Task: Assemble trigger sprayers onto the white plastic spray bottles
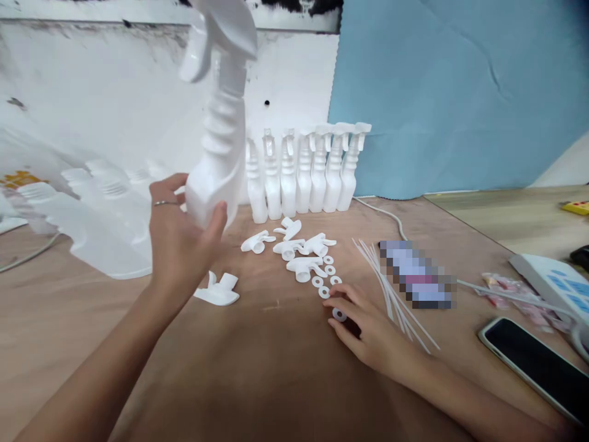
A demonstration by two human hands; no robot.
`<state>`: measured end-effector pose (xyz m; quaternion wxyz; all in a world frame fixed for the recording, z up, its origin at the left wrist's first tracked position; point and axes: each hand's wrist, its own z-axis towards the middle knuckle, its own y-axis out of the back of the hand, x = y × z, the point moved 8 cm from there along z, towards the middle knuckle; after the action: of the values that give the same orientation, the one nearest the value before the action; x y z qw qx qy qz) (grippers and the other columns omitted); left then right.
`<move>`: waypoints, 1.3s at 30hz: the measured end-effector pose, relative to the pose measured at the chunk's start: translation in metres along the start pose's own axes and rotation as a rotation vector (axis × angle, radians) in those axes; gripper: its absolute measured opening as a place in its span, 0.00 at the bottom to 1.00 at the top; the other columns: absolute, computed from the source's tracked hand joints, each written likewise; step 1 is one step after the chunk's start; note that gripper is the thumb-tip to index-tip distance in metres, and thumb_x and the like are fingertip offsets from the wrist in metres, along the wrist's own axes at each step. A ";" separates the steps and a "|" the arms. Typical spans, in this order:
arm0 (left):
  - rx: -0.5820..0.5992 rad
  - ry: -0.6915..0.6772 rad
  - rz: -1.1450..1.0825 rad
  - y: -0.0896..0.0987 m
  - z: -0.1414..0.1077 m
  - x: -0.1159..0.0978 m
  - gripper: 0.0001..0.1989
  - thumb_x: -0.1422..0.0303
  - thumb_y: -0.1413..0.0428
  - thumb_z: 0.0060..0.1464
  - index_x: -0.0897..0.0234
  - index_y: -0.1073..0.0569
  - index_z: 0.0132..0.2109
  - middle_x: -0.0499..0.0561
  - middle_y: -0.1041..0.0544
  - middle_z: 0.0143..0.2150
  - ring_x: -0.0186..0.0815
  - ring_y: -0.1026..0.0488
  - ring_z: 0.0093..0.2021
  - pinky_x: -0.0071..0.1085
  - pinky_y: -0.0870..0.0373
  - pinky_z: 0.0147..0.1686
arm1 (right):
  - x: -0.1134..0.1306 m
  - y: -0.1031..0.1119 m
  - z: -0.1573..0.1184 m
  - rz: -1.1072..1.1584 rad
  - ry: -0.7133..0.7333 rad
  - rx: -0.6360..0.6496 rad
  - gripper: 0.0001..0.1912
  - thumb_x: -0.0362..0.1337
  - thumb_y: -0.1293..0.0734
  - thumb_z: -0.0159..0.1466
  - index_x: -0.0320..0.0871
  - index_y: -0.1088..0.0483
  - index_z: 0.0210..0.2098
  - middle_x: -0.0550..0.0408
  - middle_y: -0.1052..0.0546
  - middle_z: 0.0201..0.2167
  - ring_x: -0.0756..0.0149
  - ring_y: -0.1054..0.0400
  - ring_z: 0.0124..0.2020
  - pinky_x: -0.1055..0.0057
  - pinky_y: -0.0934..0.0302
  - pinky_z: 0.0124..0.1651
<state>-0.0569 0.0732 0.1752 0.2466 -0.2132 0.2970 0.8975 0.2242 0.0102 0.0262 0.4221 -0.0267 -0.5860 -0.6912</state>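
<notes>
My left hand (pixel 184 233) grips the lower body of a white spray bottle (pixel 216 166), holding it raised and slightly tilted, with its trigger head at the top of the view. Low over the table, my right hand (pixel 363 325) has its fingers apart around a white ring washer (pixel 339 314); whether they touch it I cannot tell. Several more washers (pixel 324 292) lie just beyond those fingertips. Loose white trigger heads (pixel 304 268) are scattered in the middle of the table, and another trigger head (pixel 223 290) lies nearer my left forearm.
A row of spray bottles (pixel 304 178) stands against the wall. White bottles without heads (pixel 105 227) are at the left. Right of my right hand are thin white tubes (pixel 391 288), a blurred-out device (pixel 416 276), a phone (pixel 538 368), small packets (pixel 519 298) and a power strip (pixel 556 282).
</notes>
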 end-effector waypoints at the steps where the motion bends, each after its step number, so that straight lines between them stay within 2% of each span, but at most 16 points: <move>1: -0.027 -0.011 -0.007 -0.007 0.008 0.003 0.30 0.65 0.39 0.55 0.63 0.41 0.60 0.56 0.29 0.55 0.43 0.27 0.51 0.34 0.26 0.41 | 0.000 -0.001 0.001 -0.012 0.009 0.012 0.14 0.28 0.37 0.66 0.45 0.30 0.49 0.46 0.31 0.52 0.55 0.36 0.55 0.57 0.37 0.56; 6: -0.021 0.088 -0.007 -0.045 0.030 0.034 0.25 0.68 0.42 0.57 0.64 0.43 0.57 0.58 0.28 0.48 0.46 0.25 0.47 0.45 0.28 0.49 | 0.002 0.000 0.002 -0.026 0.037 0.021 0.13 0.28 0.37 0.67 0.46 0.31 0.49 0.47 0.30 0.49 0.55 0.36 0.52 0.57 0.36 0.55; 9: -0.018 0.111 -0.090 -0.063 0.027 0.046 0.24 0.67 0.42 0.57 0.61 0.44 0.57 0.57 0.28 0.50 0.45 0.25 0.48 0.44 0.28 0.51 | 0.002 -0.001 0.001 -0.024 0.034 0.030 0.12 0.28 0.38 0.67 0.45 0.31 0.48 0.47 0.30 0.49 0.55 0.36 0.52 0.56 0.36 0.55; 11: -0.001 0.133 -0.151 -0.073 0.023 0.049 0.28 0.67 0.41 0.56 0.60 0.45 0.59 0.57 0.28 0.52 0.44 0.25 0.48 0.43 0.28 0.52 | 0.002 -0.002 0.002 -0.025 0.031 0.030 0.12 0.28 0.38 0.67 0.45 0.31 0.48 0.47 0.30 0.49 0.55 0.37 0.52 0.56 0.36 0.54; 15: 0.050 0.194 -0.178 -0.094 0.021 0.052 0.37 0.71 0.40 0.53 0.62 0.47 0.66 0.60 0.33 0.59 0.46 0.29 0.56 0.46 0.33 0.60 | 0.003 -0.001 0.003 -0.031 0.026 0.034 0.12 0.27 0.38 0.66 0.45 0.31 0.47 0.47 0.30 0.49 0.55 0.37 0.52 0.56 0.36 0.54; 20: 0.022 0.268 -0.149 -0.114 0.030 0.072 0.37 0.75 0.43 0.53 0.67 0.48 0.67 0.66 0.41 0.64 0.52 0.39 0.65 0.50 0.44 0.68 | 0.004 -0.001 0.003 -0.034 0.029 0.056 0.12 0.27 0.38 0.67 0.45 0.31 0.47 0.47 0.30 0.49 0.55 0.37 0.51 0.55 0.36 0.54; 24: 0.008 0.298 -0.140 -0.127 0.032 0.088 0.35 0.78 0.45 0.52 0.68 0.46 0.66 0.65 0.41 0.63 0.51 0.39 0.65 0.50 0.45 0.68 | 0.005 -0.001 0.003 -0.035 0.032 0.058 0.12 0.27 0.38 0.67 0.45 0.32 0.48 0.47 0.30 0.49 0.55 0.37 0.51 0.55 0.36 0.54; 32: -0.069 0.359 -0.134 -0.134 0.036 0.121 0.37 0.82 0.48 0.53 0.65 0.49 0.68 0.64 0.48 0.66 0.49 0.45 0.69 0.47 0.50 0.69 | 0.003 -0.002 0.003 -0.041 0.026 0.065 0.12 0.28 0.38 0.67 0.46 0.32 0.48 0.47 0.30 0.50 0.54 0.38 0.53 0.56 0.37 0.55; 35: -0.018 0.398 -0.172 -0.150 0.043 0.133 0.37 0.83 0.46 0.51 0.64 0.48 0.67 0.64 0.46 0.66 0.48 0.42 0.67 0.46 0.46 0.68 | 0.003 -0.002 0.003 -0.037 0.023 0.062 0.12 0.27 0.38 0.67 0.45 0.32 0.48 0.47 0.30 0.50 0.55 0.37 0.53 0.56 0.37 0.55; 39: 0.069 0.446 -0.231 -0.173 0.051 0.134 0.37 0.79 0.43 0.52 0.63 0.46 0.66 0.63 0.42 0.63 0.48 0.36 0.63 0.45 0.42 0.66 | 0.002 -0.003 0.003 -0.035 0.017 0.060 0.12 0.28 0.38 0.67 0.45 0.33 0.48 0.47 0.30 0.50 0.55 0.37 0.52 0.56 0.37 0.54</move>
<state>-0.0761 0.2695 0.0671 0.2831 -0.4298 0.3480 0.7836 0.2197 0.0119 0.0259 0.4155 0.0023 -0.6031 -0.6809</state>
